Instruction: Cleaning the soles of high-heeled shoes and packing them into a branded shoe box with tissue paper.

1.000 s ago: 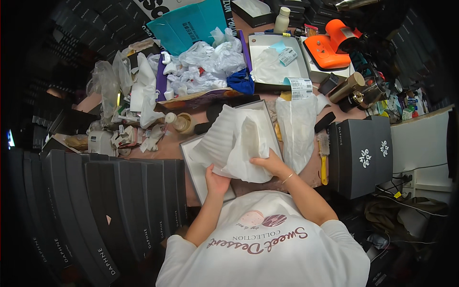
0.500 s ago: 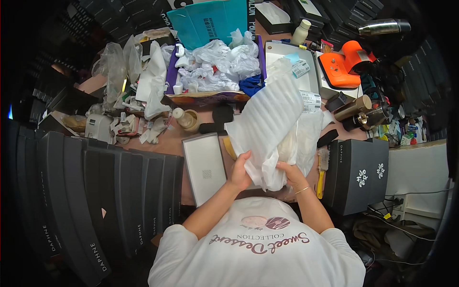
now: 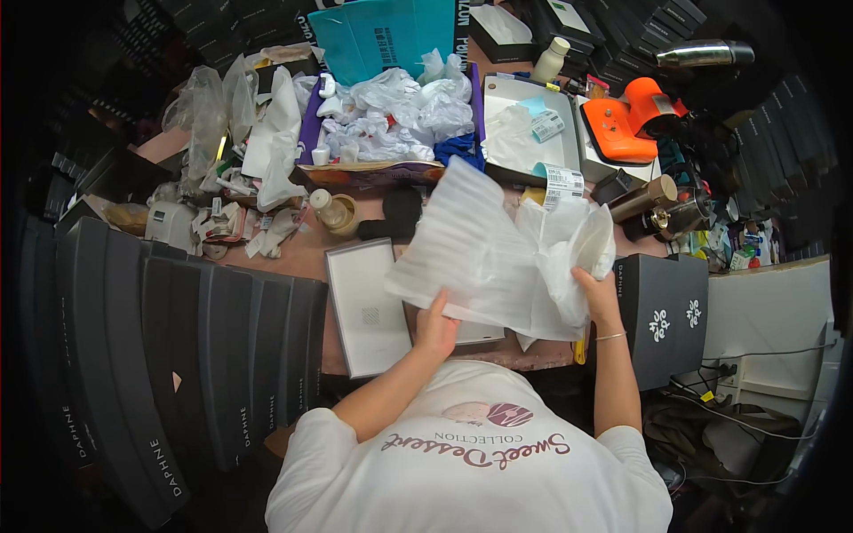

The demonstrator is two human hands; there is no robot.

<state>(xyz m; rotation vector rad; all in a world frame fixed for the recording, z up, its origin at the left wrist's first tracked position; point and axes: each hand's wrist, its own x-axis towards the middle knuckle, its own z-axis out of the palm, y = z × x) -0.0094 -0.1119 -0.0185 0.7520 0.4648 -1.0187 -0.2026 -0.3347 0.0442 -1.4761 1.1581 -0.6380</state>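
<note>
My left hand (image 3: 437, 330) is closed on the near edge of a thin white foam sheet (image 3: 466, 244), which spreads out in front of me. Off to its right, my right hand (image 3: 599, 293) grips white tissue paper (image 3: 555, 258), crumpled and folded over. Whether anything lies inside the paper is hidden. Sheet and paper overlap between my hands. Just left of my left hand sits a shallow white box part (image 3: 369, 311) with a small printed square. Another white edge shows beneath the foam sheet.
Dark shoeboxes (image 3: 222, 355) stand in a row at left, and more boxes (image 3: 662, 320) stand at right. A purple-sided box (image 3: 391, 178) full of crumpled white plastic lies behind. Farther right are an orange device (image 3: 622, 129), a grey-white tray (image 3: 533, 98) and a brown-capped bottle (image 3: 644, 197).
My hands have moved apart: the right went right and up with the tissue paper, the left slightly left. The foam sheet, bunched with the paper before, is now spread out flatter and lower.
</note>
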